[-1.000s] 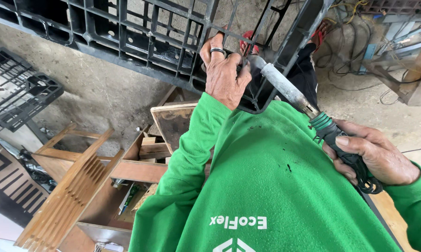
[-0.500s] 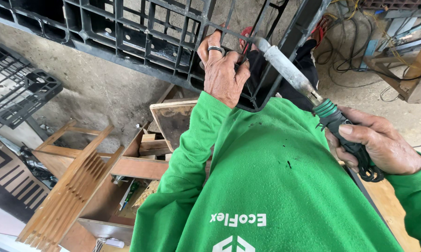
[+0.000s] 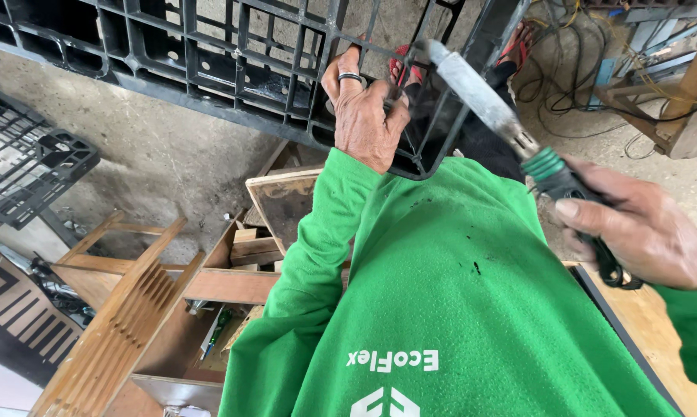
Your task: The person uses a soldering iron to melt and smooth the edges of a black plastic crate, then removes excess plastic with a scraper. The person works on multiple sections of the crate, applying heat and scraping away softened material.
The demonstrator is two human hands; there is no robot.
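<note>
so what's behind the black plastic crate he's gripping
Through the black plastic crate bars: concrete floor and a red sandal. The left hand and tool cover the rest.

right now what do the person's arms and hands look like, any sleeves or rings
Both arms wear long sleeves of green fleece, part of one top with white lettering and a white emblem on the front and a few dark specks. The left hand is bare, with a plain metal ring on one finger. The right hand is bare, no ring visible.
</note>
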